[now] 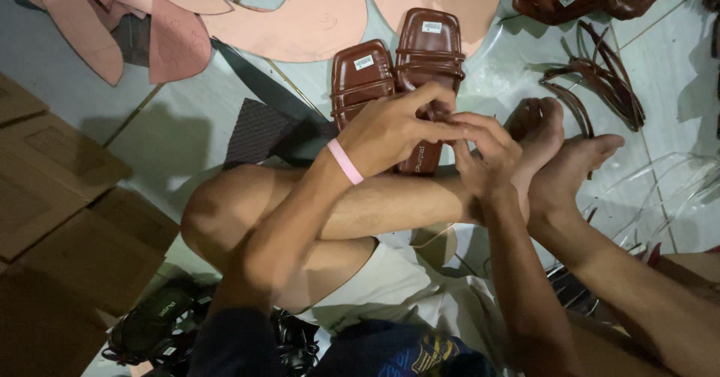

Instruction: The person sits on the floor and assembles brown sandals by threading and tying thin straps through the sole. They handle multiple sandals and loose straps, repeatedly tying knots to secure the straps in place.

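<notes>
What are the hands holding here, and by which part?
Both the left hand and right hand grip the right-hand brown sandal at its straps.

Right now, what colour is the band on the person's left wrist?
Pink. The wristband sits just behind the left hand, seen clearly in the head view.

dim warm light, soft shadows, glare on clear plastic [660,189].

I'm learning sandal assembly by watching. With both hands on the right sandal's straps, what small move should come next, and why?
Probably a short tug to seat the strap. The left hand pinches the straps of the right brown sandal while the right hand meets it at the same spot, fingertips together. The left brown sandal lies untouched beside it. What the fingers grip is hidden.
</notes>
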